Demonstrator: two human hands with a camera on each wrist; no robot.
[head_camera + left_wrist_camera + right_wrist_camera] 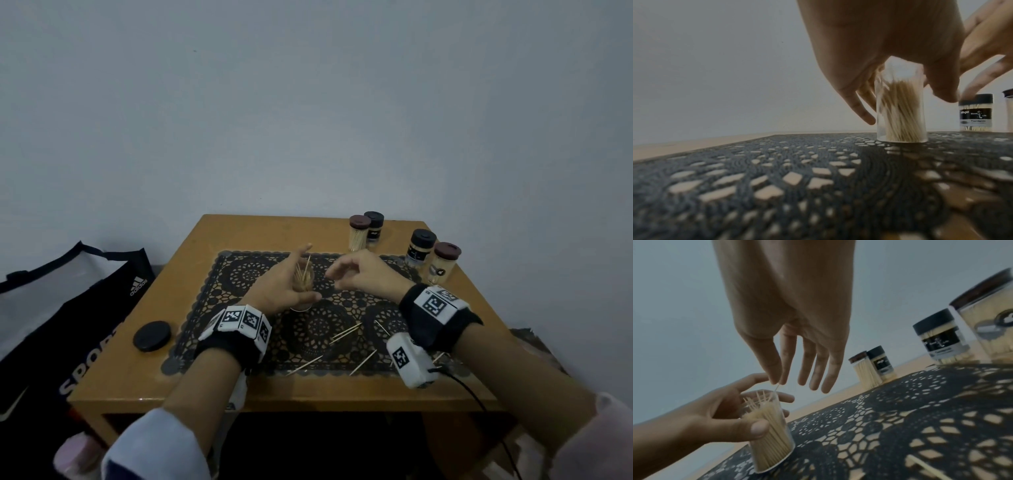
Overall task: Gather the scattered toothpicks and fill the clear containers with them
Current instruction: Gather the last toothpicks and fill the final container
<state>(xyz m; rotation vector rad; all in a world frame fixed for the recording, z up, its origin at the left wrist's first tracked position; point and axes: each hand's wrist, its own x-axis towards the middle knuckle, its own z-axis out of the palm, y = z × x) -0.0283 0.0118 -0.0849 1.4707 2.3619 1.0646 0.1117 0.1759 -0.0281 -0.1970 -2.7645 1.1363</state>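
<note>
A clear lidless container (306, 287) (900, 112) (769, 431), nearly full of toothpicks, stands on the black lace mat (318, 329). My left hand (294, 278) (721, 415) grips it, thumb in front and fingers behind. Just right of its mouth, my right hand (334, 279) (780, 379) pinches one toothpick (777, 388) between thumb and forefinger, its lower end at the container's rim. Several loose toothpicks (346, 332) (363, 361) (305, 365) lie on the mat near the front edge.
Two pairs of closed, filled toothpick jars (365, 233) (432, 255) stand at the back right of the wooden table (191, 253). A black round lid (152, 335) lies left of the mat. A black sports bag (68, 308) sits beside the table on the left.
</note>
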